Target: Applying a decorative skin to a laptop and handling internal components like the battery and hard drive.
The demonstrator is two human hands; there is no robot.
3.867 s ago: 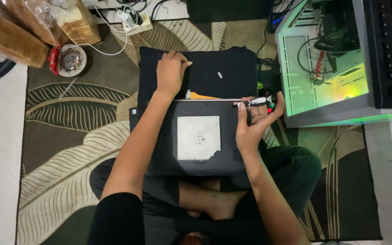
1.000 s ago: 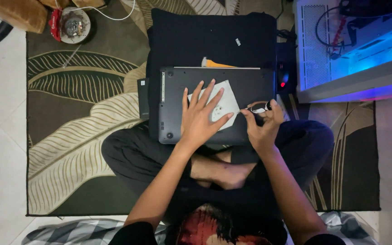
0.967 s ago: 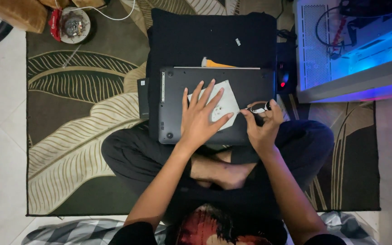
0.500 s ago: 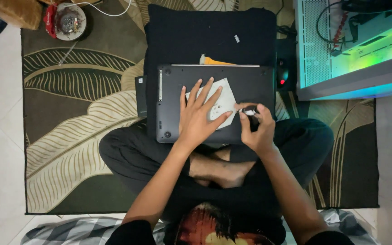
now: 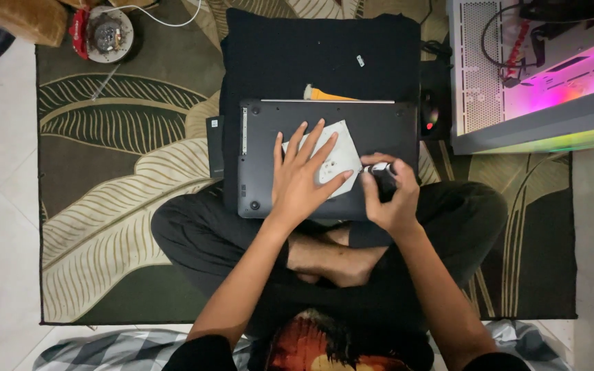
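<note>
laptop (image 5: 324,159), underside up, rests on the crossed legs, front of black cloth (image 5: 317,55) | left hand (image 5: 304,177) flat on it, fingers spread over white sticker | right hand (image 5: 388,196) at its right edge, fingertips pinching small screwdriver (image 5: 378,168) | best kept upright, laptop steadied | orange brush (image 5: 328,95) just behind.

Dark grey laptop (image 5: 262,158) upside down on lap, white sticker (image 5: 335,161)
</note>
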